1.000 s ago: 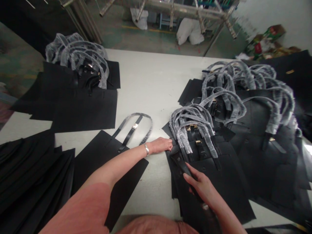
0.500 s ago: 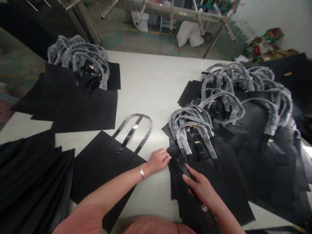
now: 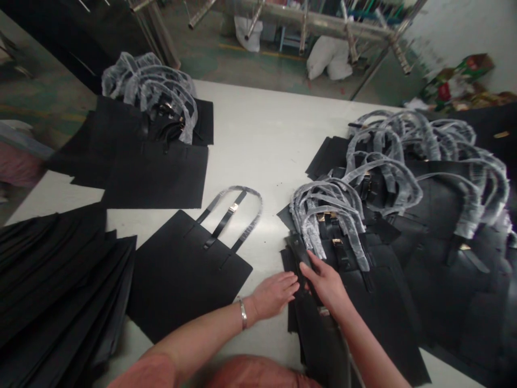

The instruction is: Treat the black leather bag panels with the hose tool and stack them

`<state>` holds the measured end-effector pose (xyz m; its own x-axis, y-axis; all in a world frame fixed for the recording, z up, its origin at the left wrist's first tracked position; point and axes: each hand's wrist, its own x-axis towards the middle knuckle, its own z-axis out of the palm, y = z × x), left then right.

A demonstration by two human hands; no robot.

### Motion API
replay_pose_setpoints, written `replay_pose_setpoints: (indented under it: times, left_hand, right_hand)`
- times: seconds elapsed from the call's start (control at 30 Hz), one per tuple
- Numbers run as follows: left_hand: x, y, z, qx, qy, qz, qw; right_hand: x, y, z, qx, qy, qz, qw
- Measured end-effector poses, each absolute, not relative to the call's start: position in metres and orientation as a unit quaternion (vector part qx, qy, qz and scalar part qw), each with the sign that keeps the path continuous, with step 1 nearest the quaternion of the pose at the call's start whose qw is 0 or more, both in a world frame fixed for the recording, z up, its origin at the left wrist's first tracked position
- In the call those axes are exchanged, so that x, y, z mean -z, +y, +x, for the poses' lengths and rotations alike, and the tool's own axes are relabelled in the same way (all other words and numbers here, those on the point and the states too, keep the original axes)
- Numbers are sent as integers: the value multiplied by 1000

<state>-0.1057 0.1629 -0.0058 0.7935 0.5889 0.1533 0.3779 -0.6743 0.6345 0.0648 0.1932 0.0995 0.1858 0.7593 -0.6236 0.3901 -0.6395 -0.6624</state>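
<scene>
My right hand (image 3: 326, 283) is closed around a long black leather piece (image 3: 298, 250), probably the curled edge of a bag panel. A small shiny metal part shows just below that hand. Beside it, my left hand (image 3: 277, 295) has its fingers stretched out, with the tips at the left edge of the black leather. Under both hands lies a stack of black bag panels (image 3: 383, 318). Plastic-wrapped handles (image 3: 329, 196) and gold-buckled straps lie at its upper end. On the left, a single black bag panel (image 3: 189, 269) carries one wrapped handle (image 3: 258, 207) and a buckled strap (image 3: 223, 222).
A fanned pile of black panels (image 3: 60, 275) fills the near left of the white table (image 3: 258, 129). Farther back on the left sit more panels with wrapped handles (image 3: 151, 81). Another heap of wrapped handles (image 3: 404, 134) covers the right. A metal rack (image 3: 307, 16) stands beyond the table.
The black leather piece has turned more upright and swung over the stack. My left hand has moved down and its pinching fingers have straightened. The whole view has shifted slightly.
</scene>
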Motion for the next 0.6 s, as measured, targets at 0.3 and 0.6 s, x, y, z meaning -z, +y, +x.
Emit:
replay_pose_setpoints:
  times: [0.3,0.6]
  left_hand:
    - [16,211,-120,-286,375,828,303]
    - [6,295,-126,-114,211,918,315]
  right_hand:
    - [-138,151,78,-581,-302,-735,174]
    - [-117,134,70,-627,-316,-700,135]
